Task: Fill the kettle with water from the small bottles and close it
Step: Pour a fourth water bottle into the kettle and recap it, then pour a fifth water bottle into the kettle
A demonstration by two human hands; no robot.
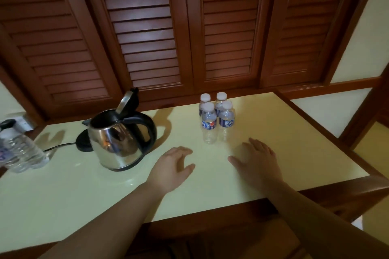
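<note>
Kettle stood lid-up on table, four small bottles clustered nearby, left hand and right hand laid empty, fingers spread.

Dim, warm indoor lighting leaves the louvred shutters dark, with soft sheen on a few slats; the pale tabletop is the brightest surface. The kettle throws a soft shadow toward the tabletop's back edge, and its steel body shows muted reflections rather than hard glare. Wide-angle distortion splays the shutter frames outward toward the corners, and the large bottles at the left edge are smeared and unsharp.
</note>
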